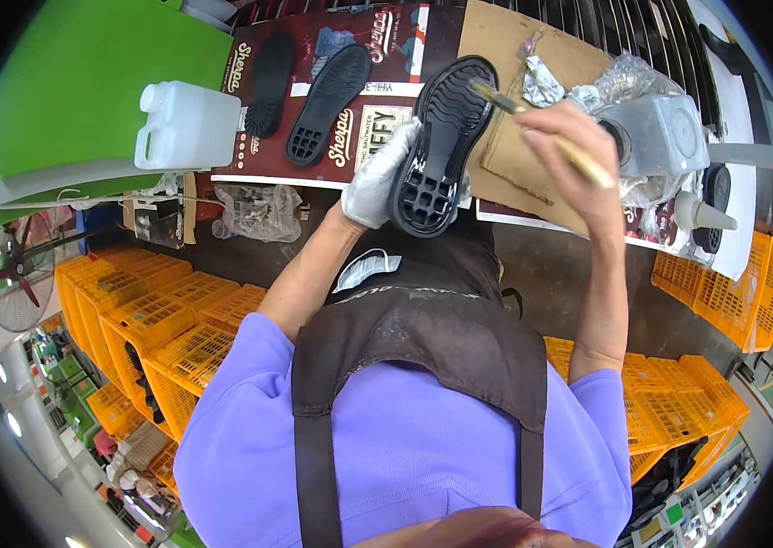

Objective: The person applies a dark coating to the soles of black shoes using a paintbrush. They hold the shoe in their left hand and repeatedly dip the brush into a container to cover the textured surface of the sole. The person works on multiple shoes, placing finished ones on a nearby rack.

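Observation:
A black shoe sole [446,137] is held tilted in front of me, its grooved forefoot away from me and its gridded heel towards me. My left hand [381,178], in a white glove, grips it by the left edge. Bare fingers of my right hand [578,151] close round the wooden handle of a paintbrush [510,102]. Its bristles reach over the forefoot of the sole; whether they touch is hard to tell. Wet-looking shine shows on the sole's middle. Left of it, another black sole [329,105] and a further sole [270,84] lie on dark red cardboard.
A white plastic jug [189,126] stands at the left beside a green surface [103,82]. At the right are a translucent container [656,132] in plastic wrap, a nozzle bottle [704,215] and a black sole [714,203]. Brown cardboard [519,169] lies beneath. Orange crates [176,320] flank me.

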`<action>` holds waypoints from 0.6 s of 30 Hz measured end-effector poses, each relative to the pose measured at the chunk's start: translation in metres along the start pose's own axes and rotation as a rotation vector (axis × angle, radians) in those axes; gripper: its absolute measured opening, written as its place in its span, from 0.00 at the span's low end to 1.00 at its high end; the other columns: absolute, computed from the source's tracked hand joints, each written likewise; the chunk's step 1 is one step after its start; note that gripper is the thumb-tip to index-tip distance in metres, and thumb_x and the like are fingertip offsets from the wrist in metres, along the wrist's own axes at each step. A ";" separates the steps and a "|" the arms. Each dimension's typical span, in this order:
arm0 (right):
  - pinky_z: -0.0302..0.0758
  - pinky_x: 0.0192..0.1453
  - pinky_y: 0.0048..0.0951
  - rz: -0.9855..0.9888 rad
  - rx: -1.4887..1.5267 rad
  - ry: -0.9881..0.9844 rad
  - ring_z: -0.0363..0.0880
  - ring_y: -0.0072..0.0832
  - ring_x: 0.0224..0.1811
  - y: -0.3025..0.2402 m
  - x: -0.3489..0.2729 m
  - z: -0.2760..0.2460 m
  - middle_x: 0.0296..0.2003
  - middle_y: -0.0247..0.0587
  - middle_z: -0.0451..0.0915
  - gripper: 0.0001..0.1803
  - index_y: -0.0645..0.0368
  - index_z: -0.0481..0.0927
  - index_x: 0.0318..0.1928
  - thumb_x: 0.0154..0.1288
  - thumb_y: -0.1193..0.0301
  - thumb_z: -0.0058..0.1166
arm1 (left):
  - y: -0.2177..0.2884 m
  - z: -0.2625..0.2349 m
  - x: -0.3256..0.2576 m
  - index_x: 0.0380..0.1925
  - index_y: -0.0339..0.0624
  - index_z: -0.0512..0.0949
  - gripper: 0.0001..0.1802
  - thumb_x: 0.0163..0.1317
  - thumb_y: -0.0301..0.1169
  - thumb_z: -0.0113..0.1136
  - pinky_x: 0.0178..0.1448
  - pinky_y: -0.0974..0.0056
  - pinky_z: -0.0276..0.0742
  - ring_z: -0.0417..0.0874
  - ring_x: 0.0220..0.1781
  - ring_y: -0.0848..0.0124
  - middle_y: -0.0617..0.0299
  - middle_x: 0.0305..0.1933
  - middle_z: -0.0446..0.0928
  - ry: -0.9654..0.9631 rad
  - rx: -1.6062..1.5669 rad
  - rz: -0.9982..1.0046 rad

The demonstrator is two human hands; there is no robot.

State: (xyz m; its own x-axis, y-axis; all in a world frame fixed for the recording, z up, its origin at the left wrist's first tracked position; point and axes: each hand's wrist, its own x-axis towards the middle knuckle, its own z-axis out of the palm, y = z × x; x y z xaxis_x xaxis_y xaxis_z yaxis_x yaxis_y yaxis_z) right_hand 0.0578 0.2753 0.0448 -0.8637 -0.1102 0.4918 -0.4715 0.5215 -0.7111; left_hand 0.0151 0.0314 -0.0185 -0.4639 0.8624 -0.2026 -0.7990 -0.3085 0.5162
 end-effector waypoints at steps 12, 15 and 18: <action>0.74 0.36 0.26 -0.072 0.178 -0.177 0.76 0.29 0.32 -0.008 -0.015 0.021 0.29 0.36 0.76 0.15 0.56 0.81 0.40 0.48 0.80 0.58 | -0.002 0.009 -0.002 0.56 0.37 0.65 0.34 0.66 0.55 0.31 0.35 0.57 0.81 0.81 0.36 0.57 0.44 0.44 0.75 0.098 -0.125 -0.045; 0.73 0.34 0.29 -0.051 -0.201 -0.029 0.76 0.32 0.31 0.015 -0.015 0.011 0.30 0.40 0.76 0.13 0.59 0.80 0.39 0.49 0.80 0.57 | -0.002 0.018 -0.004 0.56 0.37 0.65 0.35 0.65 0.57 0.30 0.32 0.57 0.81 0.81 0.33 0.57 0.43 0.41 0.75 0.089 -0.122 -0.089; 0.73 0.33 0.30 0.041 -0.194 0.021 0.76 0.34 0.30 0.004 -0.021 0.019 0.29 0.42 0.76 0.10 0.59 0.80 0.37 0.51 0.79 0.58 | -0.004 0.017 -0.003 0.56 0.37 0.65 0.35 0.65 0.56 0.30 0.32 0.57 0.81 0.81 0.33 0.58 0.44 0.40 0.76 0.167 -0.062 -0.080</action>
State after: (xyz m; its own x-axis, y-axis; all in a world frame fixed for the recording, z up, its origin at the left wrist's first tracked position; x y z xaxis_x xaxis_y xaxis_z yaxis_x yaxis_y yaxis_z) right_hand 0.0707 0.2634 0.0221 -0.8768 -0.0691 0.4759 -0.3911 0.6784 -0.6220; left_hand 0.0265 0.0369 -0.0054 -0.4508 0.8084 -0.3785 -0.8556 -0.2705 0.4414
